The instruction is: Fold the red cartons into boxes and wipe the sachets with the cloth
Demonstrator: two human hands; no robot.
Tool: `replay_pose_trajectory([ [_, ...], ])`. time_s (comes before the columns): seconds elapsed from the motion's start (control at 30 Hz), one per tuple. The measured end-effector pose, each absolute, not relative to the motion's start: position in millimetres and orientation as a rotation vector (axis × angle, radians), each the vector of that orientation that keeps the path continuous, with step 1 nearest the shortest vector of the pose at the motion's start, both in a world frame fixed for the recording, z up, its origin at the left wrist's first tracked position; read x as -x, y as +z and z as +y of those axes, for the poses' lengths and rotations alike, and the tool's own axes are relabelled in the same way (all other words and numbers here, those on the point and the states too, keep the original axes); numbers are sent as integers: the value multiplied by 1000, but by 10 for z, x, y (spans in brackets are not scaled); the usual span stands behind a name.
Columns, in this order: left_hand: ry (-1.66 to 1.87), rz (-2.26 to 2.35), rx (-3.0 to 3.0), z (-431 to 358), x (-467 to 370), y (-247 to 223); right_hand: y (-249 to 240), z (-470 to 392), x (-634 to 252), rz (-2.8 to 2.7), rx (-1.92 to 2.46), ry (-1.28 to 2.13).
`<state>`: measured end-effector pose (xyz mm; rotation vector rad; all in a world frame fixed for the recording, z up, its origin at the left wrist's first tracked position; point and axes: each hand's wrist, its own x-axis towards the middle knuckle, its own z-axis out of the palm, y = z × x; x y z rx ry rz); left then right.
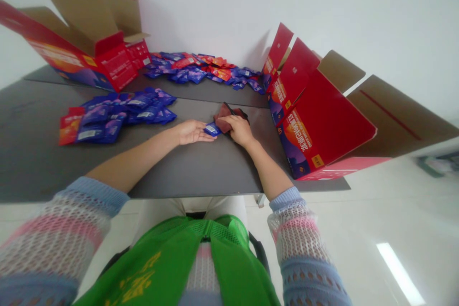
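My left hand [193, 132] has its fingers closed on one end of a small blue sachet [212, 129] with a white label. My right hand [238, 129] grips a crumpled reddish-brown cloth [223, 123], which touches the sachet's other end. Both hands are low over the grey table, near its front middle. To the left of my left hand lies a pile of blue sachets [134, 109], with a few red-orange sachets [71, 126] at its left end.
Along the wall runs a heap of blue and red sachets [197, 74]. An open red carton [118, 64] stands at the back left of the grey table [158, 167]. More open red cartons [311, 129] line the right side, flaps spread outward past the table edge.
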<state>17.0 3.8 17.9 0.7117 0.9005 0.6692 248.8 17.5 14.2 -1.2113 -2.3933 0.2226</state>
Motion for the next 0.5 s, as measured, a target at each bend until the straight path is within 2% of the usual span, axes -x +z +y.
replay_pose_trajectory([
  [0.37,723,914,-662,53,-149,147,220,-139,-2215,-2428,960,255],
  [0.5,704,889,-684,34,-162,199,185,-49,-2267,-2411,996,262],
])
